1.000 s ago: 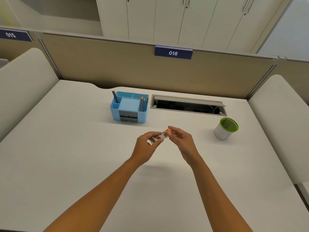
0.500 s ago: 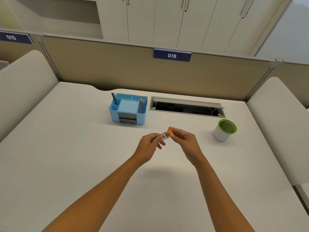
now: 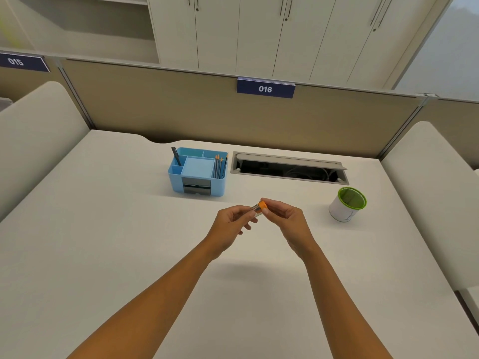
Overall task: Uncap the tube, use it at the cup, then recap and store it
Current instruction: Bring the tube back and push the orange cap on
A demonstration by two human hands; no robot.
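A small clear tube (image 3: pixel 256 209) with an orange cap (image 3: pixel 262 204) is held above the middle of the white desk. My left hand (image 3: pixel 232 224) grips the tube's body, most of which its fingers hide. My right hand (image 3: pixel 283 216) pinches the orange cap with thumb and forefinger; the cap sits on the tube's end. A white cup with a green rim (image 3: pixel 347 204) stands upright on the desk, well to the right of both hands.
A blue desk organiser (image 3: pixel 198 174) with a pen and pencils stands behind the hands. To its right lies an open cable slot (image 3: pixel 289 168) in the desk (image 3: pixel 103 242). A beige partition runs along the back, and padded dividers flank both sides.
Both hands have stayed together on the tube and cap, with small shifts of the right fingers on the cap. The view has tilted slightly.
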